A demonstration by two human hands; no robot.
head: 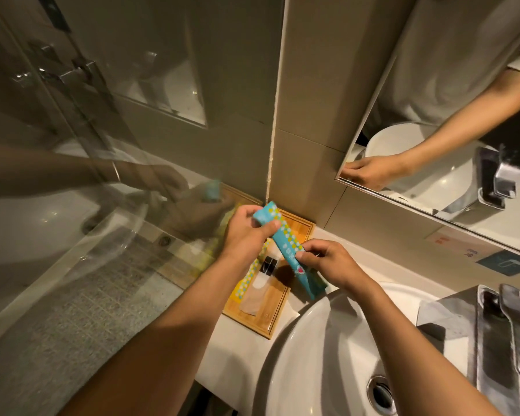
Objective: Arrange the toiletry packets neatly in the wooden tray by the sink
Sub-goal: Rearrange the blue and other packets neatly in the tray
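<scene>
A long teal packet (pixel 285 246) with white and yellow dots is held in the air above the wooden tray (pixel 270 318). My left hand (pixel 246 232) grips its far end near the wall. My right hand (pixel 327 262) pinches its middle, and the near end sticks out over the basin rim. In the tray lie a yellow dotted packet (pixel 248 280), a clear packet (pixel 257 292) and a small black-and-white packet (pixel 269 265). My left forearm hides the tray's left edge.
A white basin (pixel 327 355) sits right of the tray, with a chrome tap (pixel 499 325) behind it. A glass shower partition (pixel 87 205) stands on the left. A tiled wall (pixel 309 115) and a mirror (pixel 451 115) rise behind the counter.
</scene>
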